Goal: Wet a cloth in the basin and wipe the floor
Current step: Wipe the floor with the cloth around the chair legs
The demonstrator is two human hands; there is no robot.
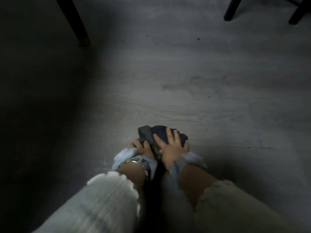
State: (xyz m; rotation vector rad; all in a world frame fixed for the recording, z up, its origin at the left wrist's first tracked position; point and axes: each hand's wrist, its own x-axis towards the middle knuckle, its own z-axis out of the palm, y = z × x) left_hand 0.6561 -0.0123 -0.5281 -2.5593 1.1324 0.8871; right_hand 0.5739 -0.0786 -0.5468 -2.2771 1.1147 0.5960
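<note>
A dark, bunched cloth (161,134) lies on the grey floor (202,106) just ahead of me. My right hand (170,149) presses flat on top of it with fingers spread. At the cloth's left edge, my left hand (142,147) grips the fabric with curled fingers. Both wrists wear pale blue scrunchie-like cuffs, and white knit sleeves are pushed up my forearms. No basin is in view.
A dark furniture leg (79,29) stands at the upper left, in deep shadow. Two more legs (231,10) stand at the upper right. Small dark specks (198,39) dot the floor, and a faint smudge (175,85) lies beyond the cloth.
</note>
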